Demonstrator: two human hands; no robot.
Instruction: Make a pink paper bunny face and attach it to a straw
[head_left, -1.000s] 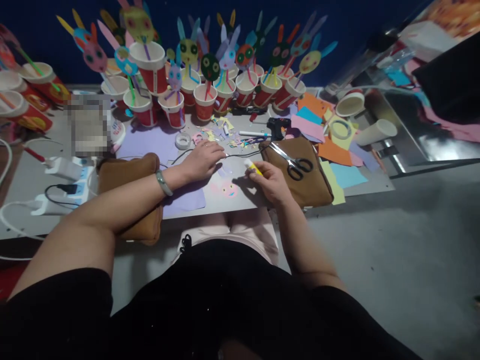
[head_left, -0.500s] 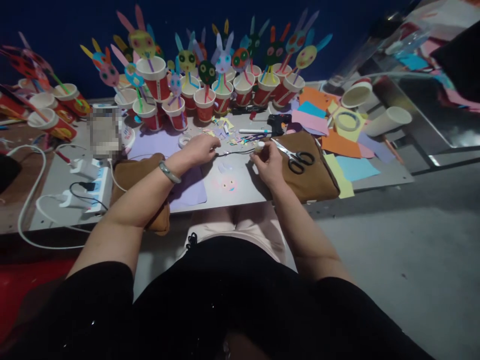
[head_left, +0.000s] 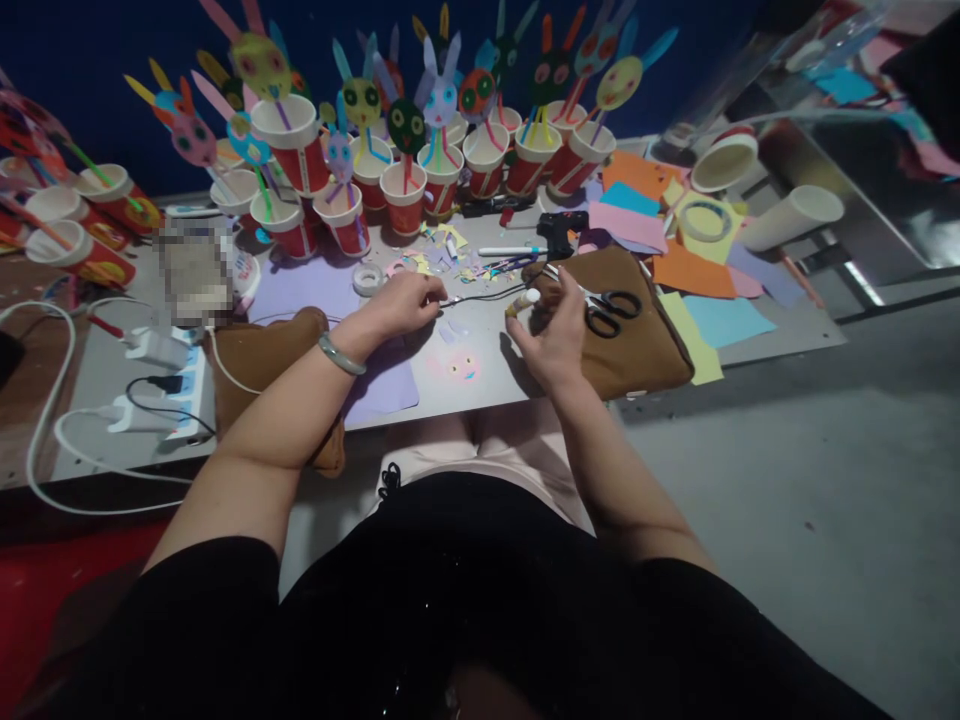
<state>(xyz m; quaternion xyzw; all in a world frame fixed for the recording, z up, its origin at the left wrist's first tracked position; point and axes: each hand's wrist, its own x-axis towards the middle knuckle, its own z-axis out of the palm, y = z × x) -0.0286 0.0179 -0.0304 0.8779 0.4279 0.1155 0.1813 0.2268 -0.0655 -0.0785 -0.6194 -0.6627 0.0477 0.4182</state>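
Observation:
My left hand (head_left: 409, 303), a bangle on its wrist, rests on the table with its fingers curled together. Whatever they pinch, if anything, is hidden. Beside its fingertips, a thin dark cord (head_left: 484, 297) runs to the right. My right hand (head_left: 556, 335) has thumb and fingers apart around a small glue stick (head_left: 520, 305) with a white cap, which lies tilted between them. Between my hands is a pink paper face (head_left: 463, 367) with eyes and a blue mouth. Small lilac paper pieces (head_left: 453, 330) lie just above it. Black-handled scissors (head_left: 611, 312) rest beside my right hand.
Red-and-white paper cups (head_left: 405, 205) with paper rabbit heads on straws stand along the back. A brown pouch (head_left: 630, 360) lies under the scissors. Coloured paper (head_left: 694, 270), a glue gun (head_left: 559, 235) and a tape roll (head_left: 369, 279) lie around; a power strip (head_left: 191, 390) sits left.
My right hand has opened its fingers from around the glue stick, which now leans over. My left hand stays nearly in place. The view has shifted slightly.

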